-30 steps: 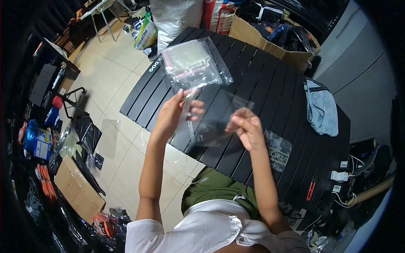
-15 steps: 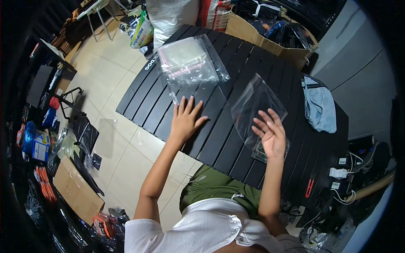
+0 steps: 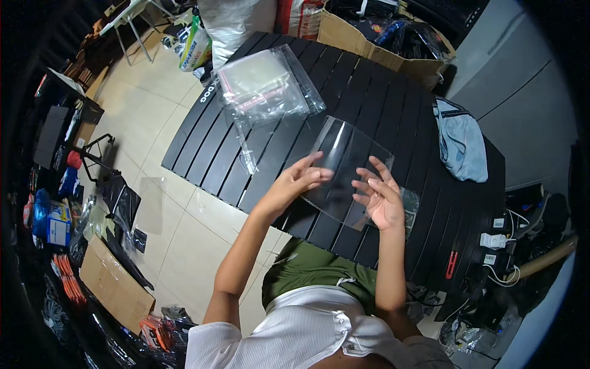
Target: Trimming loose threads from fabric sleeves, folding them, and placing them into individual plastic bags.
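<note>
Fingers of the left hand (image 3: 294,183) stretched out almost flat, their tips lying on the near left edge of a clear plastic bag (image 3: 347,161); whether the thumb pinched that edge from beneath could not be told. The right hand (image 3: 380,197) was spread open, fingers apart, resting on the bag's near right part, palm down and not closed around anything. The bag itself lay, or was held just above, the black slatted table (image 3: 393,104) near its middle, between the two hands and slightly beyond them, its far corner pointing away from the person. Just beside the right hand, toward the near right, a smaller clear packet (image 3: 410,206) sat on the slats, partly covered by that hand. Farther off, at the table's far left, a stack of clear bags (image 3: 264,86) with a reddish strip lay spread out, well apart from the hands. On the far right side of the table rested a crumpled pale blue cloth (image 3: 461,144). Beyond the table's far edge stood an open cardboard box (image 3: 344,34) and a white sack (image 3: 236,18). On the tiled floor (image 3: 153,104) at the left lay another flat cardboard box (image 3: 114,286)
</note>
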A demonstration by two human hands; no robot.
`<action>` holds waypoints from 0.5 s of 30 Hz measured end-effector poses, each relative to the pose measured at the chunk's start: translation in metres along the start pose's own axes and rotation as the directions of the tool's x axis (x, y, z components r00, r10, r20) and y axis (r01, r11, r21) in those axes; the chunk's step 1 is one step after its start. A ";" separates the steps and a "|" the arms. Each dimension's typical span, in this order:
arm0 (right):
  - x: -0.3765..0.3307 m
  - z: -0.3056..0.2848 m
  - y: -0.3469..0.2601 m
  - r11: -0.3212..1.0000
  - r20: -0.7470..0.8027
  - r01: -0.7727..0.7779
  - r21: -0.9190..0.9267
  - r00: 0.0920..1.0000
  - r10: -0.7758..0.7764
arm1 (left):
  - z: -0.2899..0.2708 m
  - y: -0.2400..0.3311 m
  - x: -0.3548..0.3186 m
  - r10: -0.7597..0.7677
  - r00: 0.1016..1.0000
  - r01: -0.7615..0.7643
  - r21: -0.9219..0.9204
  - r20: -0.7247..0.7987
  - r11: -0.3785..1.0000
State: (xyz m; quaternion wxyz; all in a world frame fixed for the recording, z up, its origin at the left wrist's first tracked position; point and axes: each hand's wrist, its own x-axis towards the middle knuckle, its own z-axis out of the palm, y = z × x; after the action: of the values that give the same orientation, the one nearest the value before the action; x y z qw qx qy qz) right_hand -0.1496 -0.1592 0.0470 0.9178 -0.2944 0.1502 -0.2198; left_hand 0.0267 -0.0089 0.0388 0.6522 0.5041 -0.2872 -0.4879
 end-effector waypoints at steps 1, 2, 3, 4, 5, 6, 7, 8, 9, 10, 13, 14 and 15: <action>-0.001 0.000 -0.001 0.999 -0.022 0.007 -0.045 1.000 -0.008 | -0.003 -0.001 0.004 -0.068 0.998 0.069 -0.112 0.011 0.991; -0.002 0.001 -0.002 0.999 -0.023 0.009 -0.047 1.000 -0.010 | -0.004 -0.001 0.006 -0.134 0.991 0.137 -0.222 0.029 0.965; -0.003 0.003 -0.001 0.973 -0.096 0.088 -0.213 0.989 -0.110 | -0.005 0.001 0.005 -0.132 0.991 0.136 -0.222 0.031 0.965; -0.004 0.004 -0.001 0.914 -0.154 0.150 -0.378 0.963 -0.222 | -0.006 0.004 0.004 -0.168 0.986 0.163 -0.252 0.000 0.954; -0.006 0.006 0.001 0.838 -0.171 0.231 -0.494 0.919 -0.354 | -0.005 0.008 0.005 -0.205 0.978 0.188 -0.282 -0.031 0.941; -0.005 0.007 0.004 0.625 -0.111 0.335 -0.705 0.818 -0.564 | -0.001 0.013 0.005 -0.196 0.980 0.178 -0.290 -0.036 0.940; -0.004 0.009 0.007 0.352 0.005 0.376 -0.857 0.689 -0.725 | 0.002 0.017 0.004 -0.197 0.980 0.179 -0.290 -0.035 0.940; -0.006 0.012 0.004 -0.031 0.196 0.273 -0.961 0.601 -0.775 | 0.006 0.022 0.003 -0.195 0.980 0.183 -0.229 -0.031 0.956; -0.009 0.016 0.001 -0.232 0.330 0.248 -0.941 0.508 -0.795 | 0.009 0.027 0.001 -0.193 0.981 0.185 -0.166 -0.028 0.969; -0.011 0.024 -0.001 -0.295 0.405 0.283 -0.913 0.535 -0.741 | 0.011 0.032 -0.001 -0.193 0.981 0.185 -0.165 -0.029 0.969; -0.013 0.043 -0.008 -0.408 0.588 0.427 -0.807 0.634 -0.502 | 0.015 0.050 -0.011 -0.170 0.985 0.170 -0.080 0.010 0.982; -0.013 0.047 -0.013 -0.410 0.597 0.436 -0.801 0.642 -0.482 | 0.012 0.057 -0.016 -0.149 0.985 0.144 0.062 0.092 0.988; -0.012 0.050 -0.020 -0.412 0.606 0.448 -0.793 0.649 -0.461 | 0.012 0.066 -0.022 -0.139 0.975 0.103 0.200 0.174 0.974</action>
State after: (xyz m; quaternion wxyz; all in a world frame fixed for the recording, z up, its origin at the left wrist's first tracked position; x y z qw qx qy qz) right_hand -0.1459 -0.1444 0.0998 0.1903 -0.8900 0.1224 -0.3959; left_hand 0.0310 0.0083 0.1073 0.5404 0.5326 -0.3609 -0.5423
